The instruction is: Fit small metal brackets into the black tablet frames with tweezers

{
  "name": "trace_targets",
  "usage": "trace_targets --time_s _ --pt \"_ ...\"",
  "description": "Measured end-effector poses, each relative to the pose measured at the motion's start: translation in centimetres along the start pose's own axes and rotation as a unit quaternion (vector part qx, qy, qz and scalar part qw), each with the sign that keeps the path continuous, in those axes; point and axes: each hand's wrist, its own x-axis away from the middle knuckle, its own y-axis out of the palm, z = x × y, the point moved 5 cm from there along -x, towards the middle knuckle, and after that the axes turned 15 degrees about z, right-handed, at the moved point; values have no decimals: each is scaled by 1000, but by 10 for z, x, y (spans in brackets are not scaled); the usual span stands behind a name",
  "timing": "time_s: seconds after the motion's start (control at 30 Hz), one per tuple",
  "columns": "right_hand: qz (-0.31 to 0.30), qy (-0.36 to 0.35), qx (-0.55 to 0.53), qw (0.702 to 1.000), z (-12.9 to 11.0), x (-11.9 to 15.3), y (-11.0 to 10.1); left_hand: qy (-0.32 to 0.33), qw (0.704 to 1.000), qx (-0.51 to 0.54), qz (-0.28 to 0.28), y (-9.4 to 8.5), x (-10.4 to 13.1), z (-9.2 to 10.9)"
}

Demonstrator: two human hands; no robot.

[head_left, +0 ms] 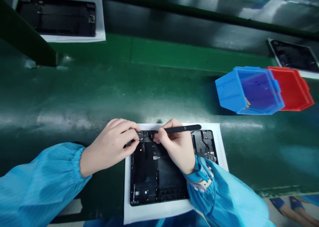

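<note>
Fingertips of the left hand (111, 144) pinch a small black component (141, 136) at the top edge of the open tablet chassis (159, 173), seemingly pinning it so it cannot shift. The right hand (175, 147) is closed around a slim black tool (179, 129), held low like a pen, its tip pointing left at a connector beside the pinched part; the wrist rests over the chassis, probably for steadiness. That chassis lies face-down on a white sheet (224, 147) on the green conveyor belt (99, 87), likely as padding. Further right, a blue bin (231, 90) and a red bin (296, 90) sit tilted, touching each other. More chassis on white sheets wait up-belt.
</note>
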Motion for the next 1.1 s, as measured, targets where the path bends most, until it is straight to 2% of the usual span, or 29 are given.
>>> trace_targets --time_s 1.1 --pt "-8 -51 39 998 -6 1 0 12 1000 -14 1 0 -3 2"
